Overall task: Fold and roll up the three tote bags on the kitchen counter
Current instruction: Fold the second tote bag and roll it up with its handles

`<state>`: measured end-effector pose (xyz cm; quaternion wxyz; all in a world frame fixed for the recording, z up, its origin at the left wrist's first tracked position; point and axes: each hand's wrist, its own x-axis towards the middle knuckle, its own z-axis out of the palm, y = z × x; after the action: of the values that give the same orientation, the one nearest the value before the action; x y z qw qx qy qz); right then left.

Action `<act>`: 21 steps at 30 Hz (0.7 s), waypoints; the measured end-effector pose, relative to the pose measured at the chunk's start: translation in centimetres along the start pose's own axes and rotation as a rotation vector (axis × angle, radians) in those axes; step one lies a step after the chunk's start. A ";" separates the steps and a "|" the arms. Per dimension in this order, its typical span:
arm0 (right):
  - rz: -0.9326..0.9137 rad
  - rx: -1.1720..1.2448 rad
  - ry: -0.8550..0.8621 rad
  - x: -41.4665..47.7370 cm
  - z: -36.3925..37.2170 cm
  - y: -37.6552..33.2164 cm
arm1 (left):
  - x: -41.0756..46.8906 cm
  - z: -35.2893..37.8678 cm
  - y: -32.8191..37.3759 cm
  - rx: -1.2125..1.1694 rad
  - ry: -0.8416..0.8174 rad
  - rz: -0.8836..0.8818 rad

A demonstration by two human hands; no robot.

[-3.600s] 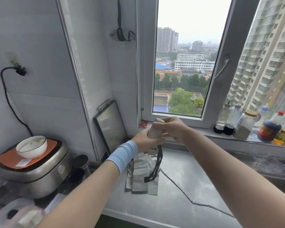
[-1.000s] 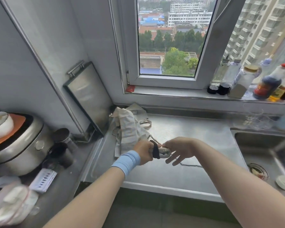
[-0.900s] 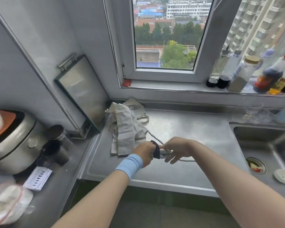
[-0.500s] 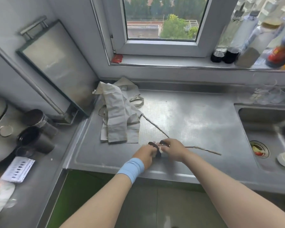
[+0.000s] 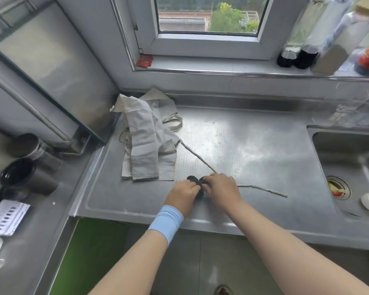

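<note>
Where the two hands meet near the front edge of the worktop (image 5: 254,145), a rolled bag (image 5: 197,186), bound with a dark strap, sits between them and is mostly hidden. Left hand (image 5: 184,193), above a blue wristband (image 5: 166,222): fingers curled round one end of the roll. Right hand (image 5: 221,188): curled over the other end, fingertips out of sight.

Step in hand, as judged from this: securing one roll by tucking or tightening the strap so that it holds.

A heap of pale bags (image 5: 145,145) lies loosely folded at the back left, well apart from the sink (image 5: 349,145); how many bags it contains cannot be told. A thin cord (image 5: 197,156) runs from the heap and passes under the right hand.

Next move, in all likelihood: release the roll without letting the strap slip, then draw one bag from the heap and spread it flat on bare metal, clear of the cord.
</note>
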<state>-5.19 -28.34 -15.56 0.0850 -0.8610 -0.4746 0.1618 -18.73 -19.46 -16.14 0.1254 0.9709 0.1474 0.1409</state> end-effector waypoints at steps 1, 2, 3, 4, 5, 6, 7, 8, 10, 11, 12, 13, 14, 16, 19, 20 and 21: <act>0.003 0.014 -0.005 0.0 0.0 0.0 | 0.2 -0.2 -0.2 -0.071 -0.028 -0.053; -0.001 0.023 -0.004 0.0 0.1 0.0 | 0.4 -0.5 -0.5 -0.150 -0.035 -0.125; -0.004 0.032 -0.001 -0.1 0.2 0.1 | 0.5 -0.9 -0.9 -0.232 -0.018 -0.203; -0.005 0.041 0.006 -0.1 0.2 0.1 | 0.5 -1.1 -1.1 -0.321 0.015 -0.267; -0.003 0.046 0.010 -0.2 0.2 0.1 | 0.4 -1.4 -1.1 -0.390 0.058 -0.316; -0.004 0.048 0.013 -0.2 0.2 0.1 | 0.3 -1.3 -1.1 -0.451 0.107 -0.366; -0.006 0.050 0.013 -0.2 0.2 0.2 | 0.2 -1.3 -1.0 -0.499 0.141 -0.429; -0.008 0.056 0.013 -0.3 0.2 0.2 | 0.2 -1.3 -0.7 -0.537 0.160 -0.484; -0.011 0.077 0.017 -0.3 0.1 0.2 | 0.0 -1.3 -0.5 -0.507 0.157 -0.491; -0.014 0.085 0.017 -0.2 0.0 0.2 | -0.2 -1.3 -0.4 -0.413 0.162 -0.417; -0.016 0.088 0.011 -0.2 0.0 0.2 | -0.3 -1.2 -0.4 -0.308 0.176 -0.327; -0.019 0.082 0.005 -0.1 -0.1 0.1 | -0.1 -1.3 -0.3 -0.229 0.196 -0.258; -0.023 0.074 0.002 0.0 -0.1 0.0 | 0.2 -1.3 -0.2 -0.202 0.219 -0.222; -0.033 0.065 0.013 0.0 -0.2 -0.1 | 0.7 -1.3 0.0 -0.232 0.259 -0.252; -0.046 0.060 0.024 0.1 -0.1 -0.1 | 1.5 -1.5 -0.8 -0.251 0.116 -0.335; -0.045 0.058 0.025 0.1 -0.1 -0.1 | 1.8 -1.5 -1.1 -0.241 0.033 -0.307; -0.042 0.057 0.023 0.1 -0.1 -0.1 | 2.0 -1.8 -1.2 -0.210 -0.054 -0.275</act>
<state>-5.14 -28.17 -15.46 0.1184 -0.8499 -0.4866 0.1637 -17.71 -17.37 -14.36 0.2482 0.9265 0.2599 0.1111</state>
